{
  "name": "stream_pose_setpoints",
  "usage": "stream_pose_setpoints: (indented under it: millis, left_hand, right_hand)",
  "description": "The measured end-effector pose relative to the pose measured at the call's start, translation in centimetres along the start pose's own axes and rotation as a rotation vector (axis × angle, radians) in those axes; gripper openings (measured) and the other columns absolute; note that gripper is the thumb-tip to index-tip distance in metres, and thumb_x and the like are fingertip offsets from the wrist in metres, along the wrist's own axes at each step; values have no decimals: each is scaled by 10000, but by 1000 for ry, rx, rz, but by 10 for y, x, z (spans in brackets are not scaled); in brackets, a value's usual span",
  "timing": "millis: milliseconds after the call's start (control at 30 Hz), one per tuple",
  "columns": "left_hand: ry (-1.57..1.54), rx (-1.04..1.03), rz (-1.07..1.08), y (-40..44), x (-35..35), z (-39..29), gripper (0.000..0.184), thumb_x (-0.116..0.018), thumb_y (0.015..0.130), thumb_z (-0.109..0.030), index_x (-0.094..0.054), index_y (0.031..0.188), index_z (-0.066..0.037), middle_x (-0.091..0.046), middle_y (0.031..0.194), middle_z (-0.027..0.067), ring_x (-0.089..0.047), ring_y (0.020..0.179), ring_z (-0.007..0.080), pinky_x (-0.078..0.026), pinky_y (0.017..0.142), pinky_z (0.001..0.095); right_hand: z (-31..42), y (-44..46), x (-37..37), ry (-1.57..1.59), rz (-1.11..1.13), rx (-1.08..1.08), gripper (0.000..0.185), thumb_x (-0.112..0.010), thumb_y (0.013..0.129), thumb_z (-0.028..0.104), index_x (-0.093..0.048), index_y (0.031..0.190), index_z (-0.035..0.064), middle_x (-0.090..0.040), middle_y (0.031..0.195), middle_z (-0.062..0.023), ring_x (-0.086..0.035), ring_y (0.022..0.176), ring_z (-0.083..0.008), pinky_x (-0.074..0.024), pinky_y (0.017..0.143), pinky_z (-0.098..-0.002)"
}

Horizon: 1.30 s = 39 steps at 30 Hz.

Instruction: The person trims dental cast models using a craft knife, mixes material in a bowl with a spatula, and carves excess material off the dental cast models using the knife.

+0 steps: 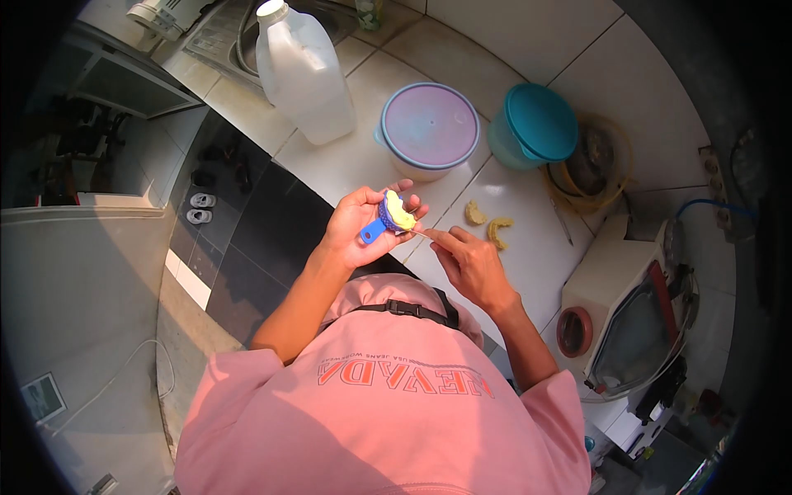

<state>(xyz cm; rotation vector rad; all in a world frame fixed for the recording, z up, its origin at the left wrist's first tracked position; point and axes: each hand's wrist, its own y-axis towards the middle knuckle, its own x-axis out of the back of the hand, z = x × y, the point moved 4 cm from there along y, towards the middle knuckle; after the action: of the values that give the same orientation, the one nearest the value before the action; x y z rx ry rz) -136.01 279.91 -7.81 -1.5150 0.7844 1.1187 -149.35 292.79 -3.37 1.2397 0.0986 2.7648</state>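
My left hand (358, 221) cradles a blue dental impression tray (374, 232), palm up with the fingers curled around it. Pale yellow material (399, 209) fills the tray, whose rim looks perforated. My right hand (473, 262) pinches a thin metal tool (420, 233) whose tip reaches the tray's near right side; its exact kind is too small to tell. On the white tiled counter beyond my right hand lie a small yellowish lump (474, 213) and a curved, horseshoe-shaped yellowish piece (498, 233).
A translucent jug (305, 78), a purple-lidded tub (431, 128) and a teal-lidded container (538, 124) stand along the counter (528, 206). A thin pointed tool (562, 221) lies right of them. Coiled yellowish hose (624, 169) and a beige machine (606, 285) are at right; a sink (239, 45) is upper left.
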Motion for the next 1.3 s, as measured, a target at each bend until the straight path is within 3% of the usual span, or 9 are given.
stream_pose_setpoints:
  millis: [167,233,367,433,467,567,600,800,1300]
  left_hand:
    - [200,-196,-80,-6,-10,2,588,-473,968,-555,-447,1342,-102,-507,1283,180,-475,1242,350,-432,997,510]
    - [26,-126,133,-8,-15,0,774,-530,877,-695,-418,1373,-112,-487,1313,173,-492,1218,337,-451,976,482]
    - [119,-193,202,-16,-25,-1,867,-623,794,-724,-402,1389,-133,-489,1300,155,-525,1168,290,-470,941,415]
    - [558,-377,132,-14,-20,-2,968,-678,732,-738,-361,1415,-129,-480,1288,135,-550,1098,229,-475,910,358]
    - [530,-447,48,-12,-16,1,808,-689,786,-672,-465,1310,-100,-533,1170,111,-573,950,182,-483,820,330]
    - [265,-377,-195,-9,-3,-3,624,-662,848,-617,-554,1134,-73,-569,1032,96,-557,812,171,-472,725,324]
    - [150,-374,-198,-9,-4,-5,473,-579,944,-532,-576,992,-62,-569,922,84,-521,726,165,-441,662,310]
    - [98,-465,-225,-4,5,-5,377,-394,1046,-392,-545,1055,-47,-530,916,73,-494,731,160,-420,627,307]
    - [178,-475,-301,-9,-6,11,297,-382,1046,-356,-480,1005,-79,-489,872,48,-461,709,147,-401,608,296]
  right_hand:
    - [9,0,-5,114,-110,-93,250,-635,913,113,-663,1162,117,-595,751,-105,-596,600,-306,-480,551,-396]
    - [12,0,-11,152,-131,-101,245,-637,912,105,-668,1155,104,-588,745,-109,-588,602,-299,-470,553,-389]
    - [19,1,-15,254,-190,-142,264,-643,906,80,-673,1169,83,-562,721,-108,-541,590,-274,-440,557,-365]
    - [23,3,-15,254,-169,-131,289,-641,904,66,-669,1192,84,-558,724,-108,-531,584,-263,-435,554,-361]
    - [26,4,-14,255,-153,-130,315,-639,902,52,-665,1214,85,-554,728,-109,-521,578,-253,-430,551,-357]
    - [38,9,-7,236,-148,-143,376,-633,894,22,-648,1263,97,-555,750,-116,-526,586,-238,-438,562,-354]
    - [39,10,-7,236,-142,-135,376,-633,894,22,-648,1263,97,-555,750,-116,-526,586,-238,-438,562,-354]
    - [40,11,-17,415,-86,-107,427,-635,880,2,-631,1295,105,-552,782,-119,-536,617,-233,-455,597,-352]
    - [48,5,-15,281,-39,-93,442,-617,883,-20,-620,1305,111,-563,789,-120,-549,617,-278,-465,606,-369]
